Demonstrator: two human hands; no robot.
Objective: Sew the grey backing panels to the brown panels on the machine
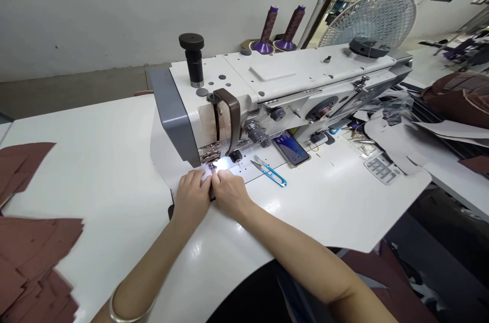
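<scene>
A white sewing machine [278, 73] stands on the white table, its lamp lighting the needle area [212, 164]. Just in front of the presser foot, my left hand [193, 193] and my right hand [230, 190] lie side by side, nearly touching. The fingers of both are bent and pressed down close to the foot. Whatever they hold is mostly hidden; a small dark edge shows between them. Blue-handled thread snips [272, 172] lie to the right of my right hand, with a phone [291, 148] behind them on the machine bed.
Stacks of brown cut pieces [34, 257] lie at the left. Two brown thread cones [269, 27] and a white fan [372, 20] stand behind the machine. At the right are pale scraps [389, 139], a small tray [382, 169] and brown material [458, 93].
</scene>
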